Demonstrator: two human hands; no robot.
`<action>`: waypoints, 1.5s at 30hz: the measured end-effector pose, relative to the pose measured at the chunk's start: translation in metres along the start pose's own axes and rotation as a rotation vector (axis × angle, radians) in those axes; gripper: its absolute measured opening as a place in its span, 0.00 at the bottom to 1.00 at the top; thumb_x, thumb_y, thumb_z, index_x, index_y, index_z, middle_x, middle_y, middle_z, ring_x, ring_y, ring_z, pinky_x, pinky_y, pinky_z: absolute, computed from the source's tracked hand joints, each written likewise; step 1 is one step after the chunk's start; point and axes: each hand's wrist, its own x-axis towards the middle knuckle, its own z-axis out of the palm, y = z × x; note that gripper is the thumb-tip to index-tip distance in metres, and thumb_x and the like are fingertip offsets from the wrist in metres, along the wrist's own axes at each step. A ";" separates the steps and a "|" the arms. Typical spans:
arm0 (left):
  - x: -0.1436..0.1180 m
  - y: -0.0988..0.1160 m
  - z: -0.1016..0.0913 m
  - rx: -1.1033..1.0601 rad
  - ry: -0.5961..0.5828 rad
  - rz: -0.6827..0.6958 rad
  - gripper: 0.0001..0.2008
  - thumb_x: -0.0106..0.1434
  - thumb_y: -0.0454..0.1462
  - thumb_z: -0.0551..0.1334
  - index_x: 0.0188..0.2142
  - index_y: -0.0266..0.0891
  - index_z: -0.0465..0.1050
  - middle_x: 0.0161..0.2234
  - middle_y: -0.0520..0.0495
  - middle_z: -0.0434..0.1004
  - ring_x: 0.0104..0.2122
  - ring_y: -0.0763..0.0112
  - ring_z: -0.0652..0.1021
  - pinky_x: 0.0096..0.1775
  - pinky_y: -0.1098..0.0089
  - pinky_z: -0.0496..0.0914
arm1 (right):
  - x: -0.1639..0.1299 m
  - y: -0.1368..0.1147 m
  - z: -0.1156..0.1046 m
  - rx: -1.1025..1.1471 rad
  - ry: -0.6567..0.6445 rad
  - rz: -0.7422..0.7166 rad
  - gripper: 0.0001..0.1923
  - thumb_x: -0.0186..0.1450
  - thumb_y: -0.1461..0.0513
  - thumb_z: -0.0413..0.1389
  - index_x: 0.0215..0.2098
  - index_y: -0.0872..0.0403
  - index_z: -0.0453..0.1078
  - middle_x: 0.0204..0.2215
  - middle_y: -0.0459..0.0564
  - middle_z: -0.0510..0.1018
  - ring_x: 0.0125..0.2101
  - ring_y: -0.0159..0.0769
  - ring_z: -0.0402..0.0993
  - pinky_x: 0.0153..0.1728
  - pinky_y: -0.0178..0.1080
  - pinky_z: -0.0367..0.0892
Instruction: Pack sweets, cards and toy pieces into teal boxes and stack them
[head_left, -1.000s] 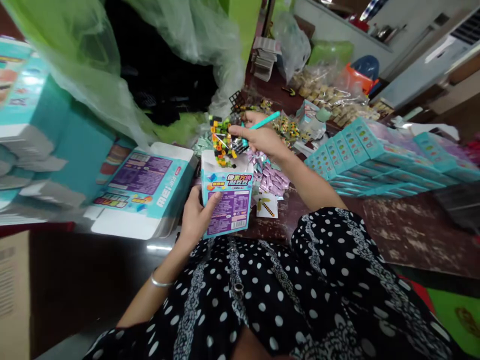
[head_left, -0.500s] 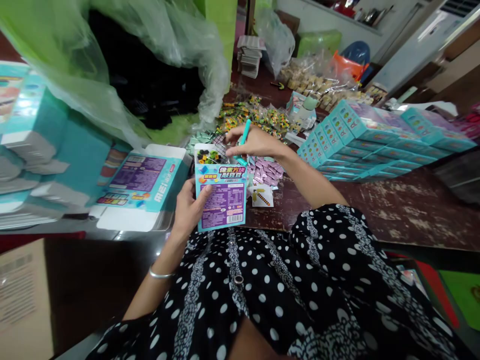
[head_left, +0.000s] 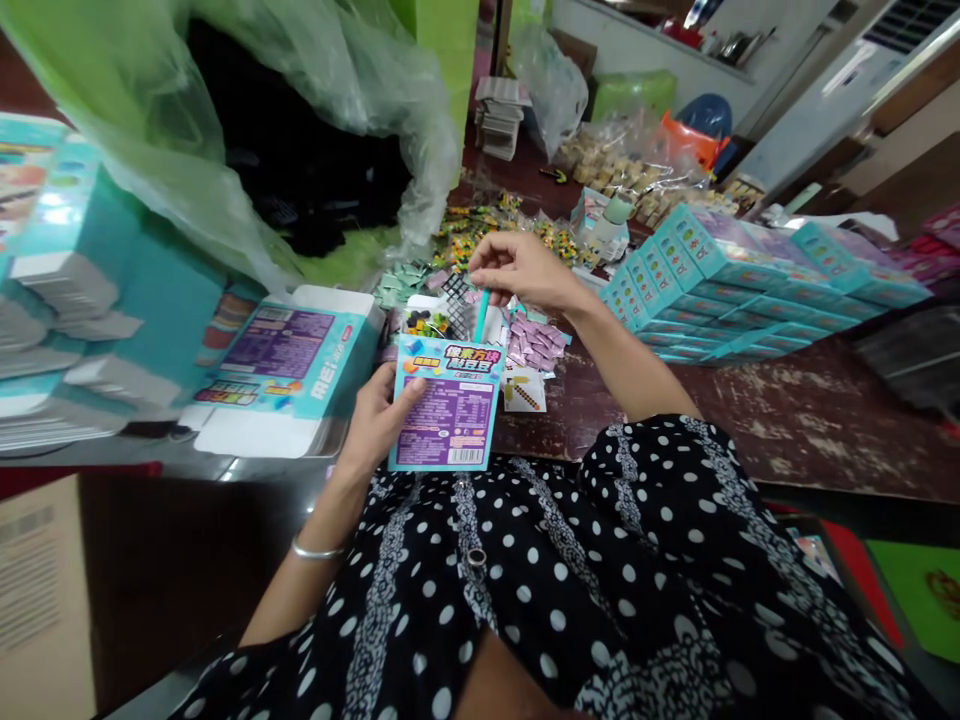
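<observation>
Turquoise stick [head_left: 481, 316], now lowered into held box [head_left: 448, 425], pinched by right fingers [head_left: 489, 281]

Lower end of the turquoise stick [head_left: 481, 318] is hidden by the front panel of the printed box [head_left: 446, 400]; its upper end is covered by the right hand [head_left: 521, 270]. Most left hand [head_left: 381, 418] fingers are concealed behind the box. Fine print [head_left: 420, 432] cannot be read. Stacked cartons [head_left: 75, 225], left, and brown cardboard box [head_left: 45, 590], near left, are cut off.
</observation>
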 end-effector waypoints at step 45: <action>-0.009 -0.029 0.022 0.052 0.057 0.036 0.25 0.70 0.51 0.69 0.62 0.47 0.77 0.53 0.43 0.85 0.49 0.55 0.83 0.51 0.58 0.80 | -0.105 0.098 0.127 0.199 0.404 -0.033 0.30 0.79 0.38 0.51 0.43 0.52 0.81 0.42 0.54 0.84 0.45 0.44 0.81 0.53 0.46 0.76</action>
